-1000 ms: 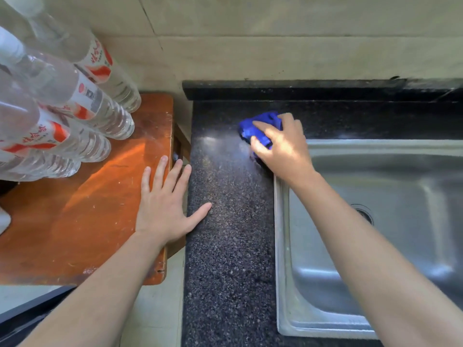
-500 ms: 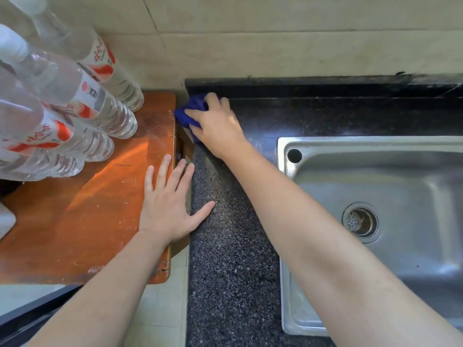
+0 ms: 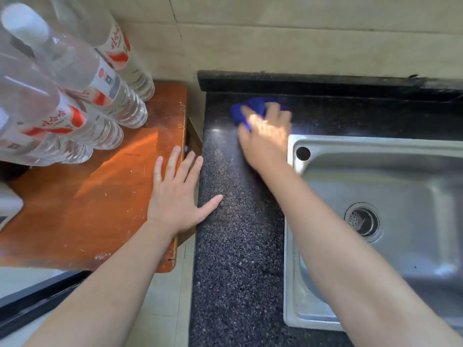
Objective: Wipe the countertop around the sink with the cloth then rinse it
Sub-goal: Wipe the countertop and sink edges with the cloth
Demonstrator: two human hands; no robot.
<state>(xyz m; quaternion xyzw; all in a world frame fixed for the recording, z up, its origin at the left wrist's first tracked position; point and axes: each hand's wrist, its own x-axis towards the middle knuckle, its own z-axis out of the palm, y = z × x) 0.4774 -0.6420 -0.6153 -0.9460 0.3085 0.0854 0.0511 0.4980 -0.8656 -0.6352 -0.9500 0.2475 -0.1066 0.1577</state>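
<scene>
here, one right hand grips one blue cloth beside one sink.

Count, upper left: at least four clear plastic bottles with red-and-white labels; the group is cut by the frame edge. One each: orange-brown wooden tabletop, dark speckled stone countertop, rectangular stainless steel sink, blue crumpled cloth at upper centre. On the sink: one round drain strainer, one round corner hole; bare hands, two: left hand, right hand.
</scene>
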